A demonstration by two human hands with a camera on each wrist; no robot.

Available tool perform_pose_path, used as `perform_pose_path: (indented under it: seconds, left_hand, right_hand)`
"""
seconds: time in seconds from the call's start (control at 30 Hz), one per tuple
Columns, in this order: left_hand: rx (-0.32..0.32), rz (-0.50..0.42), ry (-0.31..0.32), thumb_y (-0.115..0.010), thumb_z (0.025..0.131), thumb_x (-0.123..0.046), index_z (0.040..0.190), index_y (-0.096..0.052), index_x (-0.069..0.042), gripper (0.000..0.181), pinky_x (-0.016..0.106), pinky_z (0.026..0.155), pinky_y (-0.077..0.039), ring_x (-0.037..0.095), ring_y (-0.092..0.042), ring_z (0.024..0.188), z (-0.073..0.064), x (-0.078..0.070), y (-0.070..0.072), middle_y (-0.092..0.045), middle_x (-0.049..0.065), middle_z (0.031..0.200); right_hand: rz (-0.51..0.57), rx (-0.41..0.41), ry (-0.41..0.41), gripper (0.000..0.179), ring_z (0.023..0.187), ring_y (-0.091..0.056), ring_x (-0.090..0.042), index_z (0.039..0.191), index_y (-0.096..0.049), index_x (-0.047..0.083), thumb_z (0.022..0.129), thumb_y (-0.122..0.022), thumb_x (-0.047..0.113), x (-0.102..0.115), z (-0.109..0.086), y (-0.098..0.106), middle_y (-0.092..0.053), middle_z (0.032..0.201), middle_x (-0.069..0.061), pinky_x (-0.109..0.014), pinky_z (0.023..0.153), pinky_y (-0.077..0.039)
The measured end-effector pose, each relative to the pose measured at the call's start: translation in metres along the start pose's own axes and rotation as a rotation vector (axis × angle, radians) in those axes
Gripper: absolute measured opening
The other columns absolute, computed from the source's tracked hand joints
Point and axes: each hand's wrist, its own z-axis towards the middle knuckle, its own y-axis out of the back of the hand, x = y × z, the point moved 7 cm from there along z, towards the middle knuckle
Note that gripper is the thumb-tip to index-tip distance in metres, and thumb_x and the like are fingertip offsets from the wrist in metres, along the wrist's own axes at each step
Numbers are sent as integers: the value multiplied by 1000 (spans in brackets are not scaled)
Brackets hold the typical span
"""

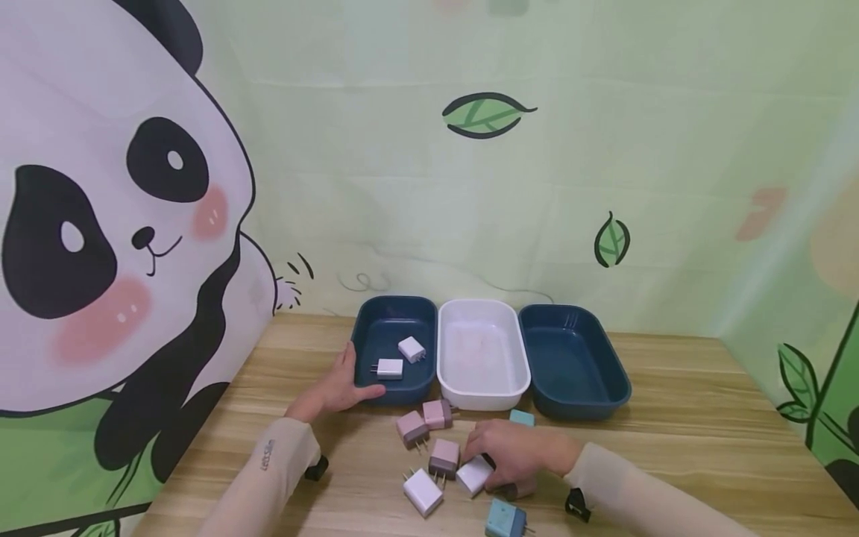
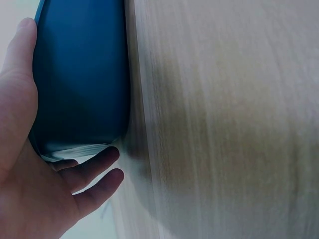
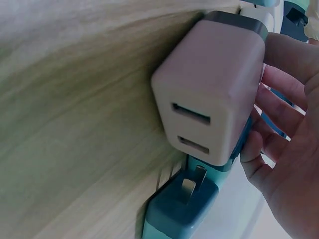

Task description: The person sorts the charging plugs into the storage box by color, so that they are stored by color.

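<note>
My right hand [image 1: 517, 451] appears to pinch one white charger [image 1: 473, 476], on the table [image 1: 684, 425] at the near side of the white tray [image 1: 483, 399]. My left hand [image 1: 338, 384] spreads its fingers against the blue tray [image 1: 392, 322], left of the white tray. I judge the charger light, rigid and somewhat slippery; grip across its flat sides. I cannot make out its prongs; in the right wrist view, a pink charger [image 3: 209, 89] blocks the fingertips.

A pale green cloth backdrop [image 1: 376, 194] hangs behind the wood-grain tabletop [image 1: 678, 418], printed with a large cartoon panda [image 1: 124, 212] at left and black-outlined green leaves [image 1: 488, 115].
</note>
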Motion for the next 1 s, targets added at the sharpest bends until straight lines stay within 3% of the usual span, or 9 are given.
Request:
perform_pose_path:
  seconds: [0.3, 0.6, 1.0]
  left_hand:
    - [-2, -4, -3, -69, 77, -59, 148, 10, 1, 122, 56, 106, -24, 42, -18, 138, 0, 0, 0, 2, 25, 154]
    - [-1, -7, -9, -70, 78, -55, 148, 9, 2, 120, 55, 107, -23, 42, -17, 138, -2, -1, 0, 1, 26, 154]
    - [-6, -25, -25, -70, 78, -55, 148, 10, 2, 121, 55, 108, -22, 42, -16, 139, 0, 1, -1, 0, 26, 154]
  right_hand:
    - [-37, -15, 21, 33, 95, -54, -2, 107, -69, 16, 76, -79, 24, 1, 1, -1, -63, 101, 10, -19, 84, -44]
    - [68, -31, -21, 34, 99, -53, -2, 110, -68, 14, 79, -77, 23, -1, -1, 3, -62, 105, 10, -21, 87, -44]
    - [111, -82, -48, 37, 99, -54, -3, 115, -66, 14, 81, -76, 25, 2, -1, 21, -63, 110, 9, -22, 86, -45]
